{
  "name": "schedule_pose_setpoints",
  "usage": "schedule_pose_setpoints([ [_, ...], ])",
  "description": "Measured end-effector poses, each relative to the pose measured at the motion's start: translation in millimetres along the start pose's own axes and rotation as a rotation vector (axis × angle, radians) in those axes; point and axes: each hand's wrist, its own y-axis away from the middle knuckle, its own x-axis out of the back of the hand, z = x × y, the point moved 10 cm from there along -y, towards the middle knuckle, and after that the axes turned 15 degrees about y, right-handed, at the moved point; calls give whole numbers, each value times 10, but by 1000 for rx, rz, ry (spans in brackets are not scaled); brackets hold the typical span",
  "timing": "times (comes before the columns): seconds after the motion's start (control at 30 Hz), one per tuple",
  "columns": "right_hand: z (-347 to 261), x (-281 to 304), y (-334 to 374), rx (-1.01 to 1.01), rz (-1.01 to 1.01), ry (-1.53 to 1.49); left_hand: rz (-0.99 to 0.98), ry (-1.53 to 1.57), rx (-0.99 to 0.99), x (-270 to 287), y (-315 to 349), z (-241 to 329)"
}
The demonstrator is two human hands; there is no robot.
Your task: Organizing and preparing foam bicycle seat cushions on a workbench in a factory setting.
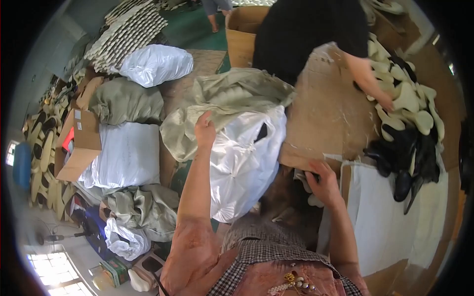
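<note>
The left hand has its fingers curled at one olive sack beyond one white bag, grip hard to tell; the right hand's fingers stand apart beside one cardboard sheet.

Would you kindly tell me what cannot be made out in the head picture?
In the head view:
Most of what the white sack holds: hidden by the sack itself.
Whether the left hand grips the green cloth: the hand covers the spot.
The head of the co-worker in black: beyond the top edge.
The background person's upper body: likewise.
</note>
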Motion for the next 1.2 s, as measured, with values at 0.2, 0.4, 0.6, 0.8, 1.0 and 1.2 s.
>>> schedule_pose_setpoints([
  [0.2,-849,-788,-1889,373,131,-126,-130,-218,-346,-421,-787,334],
  [0.4,-348,-2206,-3717,209,-178,-33,-464,-558,-38,-968,-1307,-665],
  [0.6,380,-4054,-4680,283,-651,434,-714,-1344,614,1477,-1022,-2175],
  [0.8,690,-4281,-5351,411,-372,765,-366,-1003,606,1076,-1429,-1417],
  [1.0,503,-4495,-5596,473,-440,736,-290,-944,516,788,-1960,-2140],
  [1.2,218,-4624,-5664,501,-479,688,-227,-1310,388,1607,-1963,-2531],
])
